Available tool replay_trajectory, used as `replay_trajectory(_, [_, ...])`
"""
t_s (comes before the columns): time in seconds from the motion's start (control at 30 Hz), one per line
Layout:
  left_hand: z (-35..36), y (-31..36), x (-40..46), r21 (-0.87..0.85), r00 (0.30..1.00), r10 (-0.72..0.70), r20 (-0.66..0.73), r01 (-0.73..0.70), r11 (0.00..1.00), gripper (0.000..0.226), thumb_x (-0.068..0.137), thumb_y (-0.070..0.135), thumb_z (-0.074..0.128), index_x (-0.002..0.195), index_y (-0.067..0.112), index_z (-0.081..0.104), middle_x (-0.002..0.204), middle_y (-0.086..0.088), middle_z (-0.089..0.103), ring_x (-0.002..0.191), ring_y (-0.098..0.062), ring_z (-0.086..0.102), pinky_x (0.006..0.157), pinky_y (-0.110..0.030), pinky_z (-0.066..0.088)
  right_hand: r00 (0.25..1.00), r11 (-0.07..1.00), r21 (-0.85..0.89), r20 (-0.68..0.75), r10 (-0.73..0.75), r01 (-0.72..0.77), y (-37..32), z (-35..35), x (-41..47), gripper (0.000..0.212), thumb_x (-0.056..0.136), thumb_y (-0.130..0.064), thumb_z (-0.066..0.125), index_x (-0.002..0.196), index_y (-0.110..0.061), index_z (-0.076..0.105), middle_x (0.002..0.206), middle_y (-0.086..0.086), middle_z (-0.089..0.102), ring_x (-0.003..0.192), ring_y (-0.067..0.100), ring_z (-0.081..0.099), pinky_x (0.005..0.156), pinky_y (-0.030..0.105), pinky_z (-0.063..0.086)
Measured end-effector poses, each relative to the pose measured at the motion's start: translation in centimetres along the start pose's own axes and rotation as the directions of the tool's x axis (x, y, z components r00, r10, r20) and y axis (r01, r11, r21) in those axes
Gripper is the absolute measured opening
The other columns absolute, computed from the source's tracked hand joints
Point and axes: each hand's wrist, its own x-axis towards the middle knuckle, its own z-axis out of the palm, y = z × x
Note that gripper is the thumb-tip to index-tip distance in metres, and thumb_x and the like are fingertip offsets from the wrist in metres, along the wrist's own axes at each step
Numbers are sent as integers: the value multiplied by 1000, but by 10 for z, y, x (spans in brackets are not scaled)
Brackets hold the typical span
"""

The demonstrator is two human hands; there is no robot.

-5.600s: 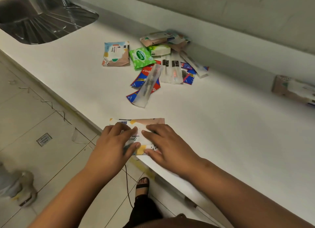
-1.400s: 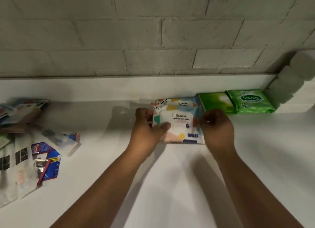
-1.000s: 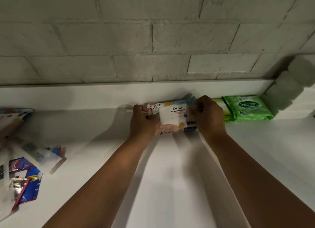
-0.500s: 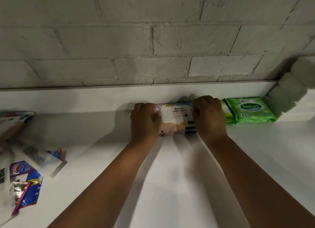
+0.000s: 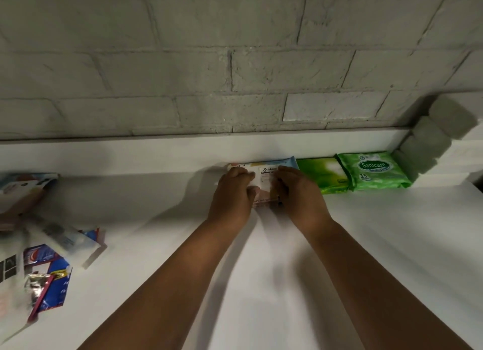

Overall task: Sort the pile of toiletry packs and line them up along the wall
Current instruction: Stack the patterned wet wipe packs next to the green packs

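Observation:
A pastel wipes pack (image 5: pixel 264 172) leans against the white upstand at the foot of the wall, just left of two green wipes packs (image 5: pixel 323 175) (image 5: pixel 374 170) lined up there. My left hand (image 5: pixel 232 194) grips the pack's left part, fingers over its top and thumb on its front. My right hand (image 5: pixel 298 192) grips its right part and hides that end. The unsorted pile (image 5: pixel 44 247) of toothpaste sachets, clear sleeves and other packs lies at the far left of the white counter (image 5: pixel 261 284).
A grey brick wall (image 5: pixel 235 75) rises behind the upstand. A stepped grey brick corner (image 5: pixel 431 137) closes the row on the right, beside the last green pack. Another pastel pack (image 5: pixel 23 190) lies at the left edge near the wall.
Both hands have carried the pastel pack from the counter's front edge to the wall and stood it beside the green packs. In the last half second they slid inward over its face.

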Motion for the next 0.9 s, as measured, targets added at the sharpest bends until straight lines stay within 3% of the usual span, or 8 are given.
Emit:
replay_trajectory(0.07, [-7,4,-2,45,999,-22,45,20,999,39,89,20,59,127,10,57,134,-5,50,122,-26,46,102,-39,40,999,1000,-11,22,-25,25,-6,-8,-3,15,82,-5,63,94,-5,72,110,13,68,103,30,63,85,23,44])
replay_trajectory(0.13, [-19,10,-9,121,996,-65,60,58,991,44,92,27,54,134,16,49,140,-2,46,126,-28,41,102,-42,39,998,998,-14,41,-55,55,-13,-17,-11,27,77,-12,69,104,-9,72,118,13,66,114,29,59,94,23,41])
replay_trajectory(0.23, [-42,16,-30,211,996,-80,36,71,975,41,93,35,50,132,22,48,137,-1,47,121,-30,43,96,-42,42,988,988,-3,30,-153,153,-30,-29,-27,38,82,-33,56,107,-11,72,116,12,68,113,30,60,98,35,44])
replay_trajectory(0.3, [-57,16,-52,231,997,-70,-14,71,970,36,92,39,52,124,23,54,129,-1,53,114,-30,48,89,-39,45,971,972,-19,54,-231,233,-45,-33,-40,30,85,-29,54,104,-17,73,110,8,71,109,29,61,94,36,45])
replay_trajectory(0.4, [-76,12,-83,280,994,-106,-38,112,954,45,91,50,48,126,22,55,130,0,54,117,-28,49,93,-39,45,976,982,35,110,-190,187,-65,-32,-61,29,83,-26,59,110,-21,71,117,5,67,111,28,58,96,39,46])
replay_trajectory(0.63, [-125,16,-174,292,959,-250,-136,280,915,49,90,55,46,132,30,48,141,7,41,131,-21,31,100,-40,32,941,978,70,265,-210,198,-128,-25,-116,45,90,-38,60,133,-27,52,140,0,48,134,21,33,109,35,29])
replay_trajectory(0.9, [-194,-18,-261,298,875,-375,-305,462,835,49,89,55,47,131,31,49,142,5,42,132,-21,30,102,-43,33,855,924,190,354,-379,331,-208,-5,-148,50,91,-45,56,138,-31,47,147,-3,40,138,15,26,112,31,24])
